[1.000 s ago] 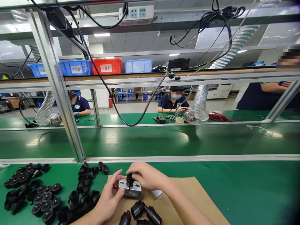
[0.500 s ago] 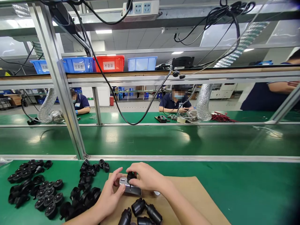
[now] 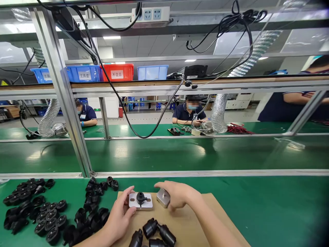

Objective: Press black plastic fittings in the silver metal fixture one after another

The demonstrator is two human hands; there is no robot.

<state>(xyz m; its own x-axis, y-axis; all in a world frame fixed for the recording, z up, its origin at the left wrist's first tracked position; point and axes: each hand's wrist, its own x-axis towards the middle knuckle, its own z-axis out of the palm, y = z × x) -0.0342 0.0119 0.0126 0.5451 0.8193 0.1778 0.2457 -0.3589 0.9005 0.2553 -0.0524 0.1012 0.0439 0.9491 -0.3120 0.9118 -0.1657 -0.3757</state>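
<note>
My left hand (image 3: 120, 212) grips the left end of a silver metal plate (image 3: 147, 205) with slotted holes, thumb at the front and fingers behind. A small black plastic fitting (image 3: 140, 198) with a short side spout sits upright in the middle of this plate. Just to the right, my right hand (image 3: 180, 195) is closed around a second silver metal block (image 3: 162, 198), which is tilted; the hand partly hides it. Both pieces are over a brown cardboard sheet (image 3: 197, 219). Nearer to me lie several black cylindrical parts (image 3: 167, 234).
Several round black parts (image 3: 52, 219) and black elbow-shaped parts (image 3: 89, 214) cover the green bench at the left. A metal post (image 3: 68, 99) rises beyond them. A black cable (image 3: 144, 136) hangs from above. Co-workers (image 3: 190, 111) sit across the far bench.
My right hand has let go of the black fitting, moved right and taken hold of the second metal block. The plate, tilted before, now lies flatter in my left hand. The view has shifted slightly.
</note>
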